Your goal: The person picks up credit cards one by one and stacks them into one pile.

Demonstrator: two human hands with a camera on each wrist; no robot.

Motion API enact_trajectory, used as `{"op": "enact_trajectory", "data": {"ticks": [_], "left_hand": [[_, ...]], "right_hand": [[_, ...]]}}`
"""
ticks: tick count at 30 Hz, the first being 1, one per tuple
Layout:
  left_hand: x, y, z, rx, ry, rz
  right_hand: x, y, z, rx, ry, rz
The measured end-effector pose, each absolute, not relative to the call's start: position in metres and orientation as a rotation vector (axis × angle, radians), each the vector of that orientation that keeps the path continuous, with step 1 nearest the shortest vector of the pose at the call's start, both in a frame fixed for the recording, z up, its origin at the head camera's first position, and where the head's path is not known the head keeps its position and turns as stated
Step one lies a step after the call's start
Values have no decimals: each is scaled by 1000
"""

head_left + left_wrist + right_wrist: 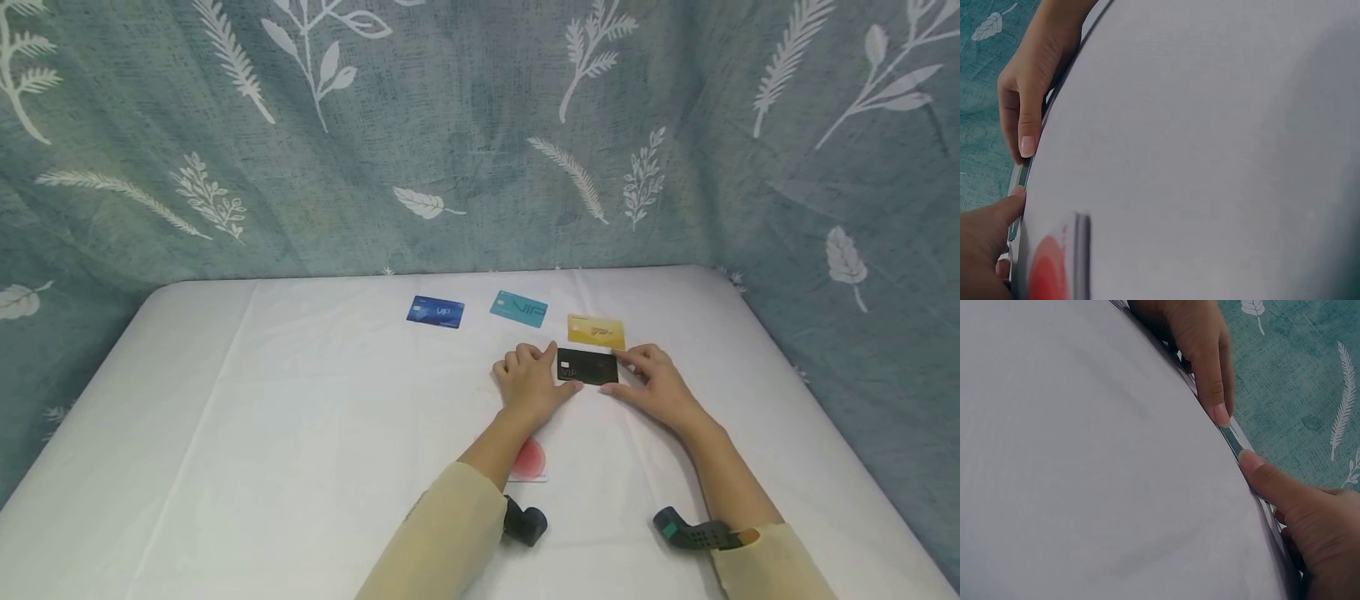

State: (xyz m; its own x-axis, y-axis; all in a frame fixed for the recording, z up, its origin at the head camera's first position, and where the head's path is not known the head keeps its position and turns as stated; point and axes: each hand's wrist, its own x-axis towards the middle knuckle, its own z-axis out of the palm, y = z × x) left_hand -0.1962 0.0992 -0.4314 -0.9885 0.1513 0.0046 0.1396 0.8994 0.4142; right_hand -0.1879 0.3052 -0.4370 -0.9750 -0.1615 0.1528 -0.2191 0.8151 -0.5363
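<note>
A black VIP card (587, 367) lies close over the white tabletop, with its printed face up. My left hand (527, 385) has its index finger at the card's upper left corner and its thumb along the lower edge. At the other end, my right hand (654, 388) pinches the card's right side, fingertips above and thumb below. Just beyond it lies a yellow card (596, 332), its lower edge near the right fingertips. In the right wrist view, the black card shows only as a thin sliver between the two thumbs.
A blue VIP card (436, 312) and a teal VIP card (519, 308) lie farther back. Under my left forearm, partly hidden, is a white pack (528, 460) with a red round print. A patterned green cloth (480, 167) hangs behind the white table (300, 467).
</note>
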Motion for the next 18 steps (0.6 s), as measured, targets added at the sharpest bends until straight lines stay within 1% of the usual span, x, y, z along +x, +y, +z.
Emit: {"op": "enact_trajectory", "data": {"ticks": [11,18], "left_hand": [[-196,98,-432,260,3026,647],[-195,97,-432,263,3021,695]], "right_hand": [[-188,310,-433,269,-2939,944],[-188,311,-433,296,-2910,1001]]}}
